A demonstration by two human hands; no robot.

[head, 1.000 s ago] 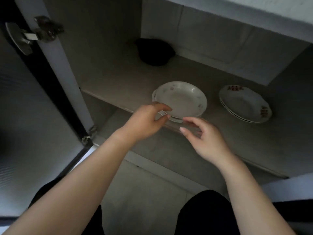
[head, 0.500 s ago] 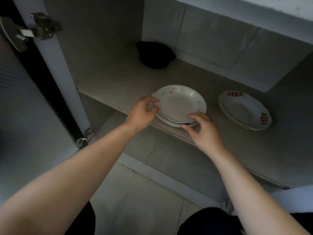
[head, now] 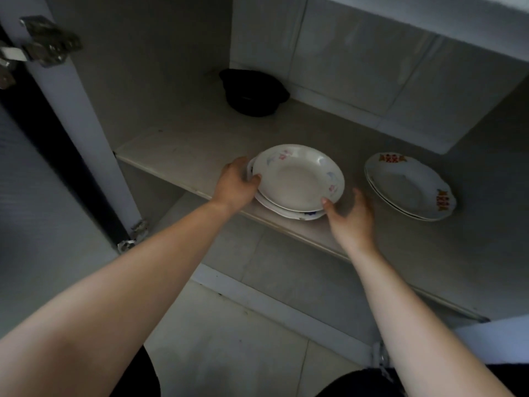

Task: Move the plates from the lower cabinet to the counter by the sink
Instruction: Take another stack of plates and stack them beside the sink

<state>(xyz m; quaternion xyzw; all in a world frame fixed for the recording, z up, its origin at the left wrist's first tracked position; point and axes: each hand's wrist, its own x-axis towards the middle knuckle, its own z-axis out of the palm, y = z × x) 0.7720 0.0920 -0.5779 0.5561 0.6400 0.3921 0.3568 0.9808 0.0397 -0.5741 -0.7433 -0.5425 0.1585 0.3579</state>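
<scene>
Hands on plate stack (head: 297, 179) at front edge of cabinet shelf (head: 183, 150). Left hand (head: 236, 186) grip closed on left rim, thumb on top plate's edge, fingers curled under the stack. Right hand (head: 350, 214) grip wide, thumb tip touching the near right rim, fingers spread beside it; not closed on it. Stack still resting on the shelf, top plate tilted slightly. Second plate stack (head: 409, 186) with red pattern sits to the right, apart. Black pot (head: 253, 93) at back of shelf. Cabinet door (head: 37, 196) open at left.
</scene>
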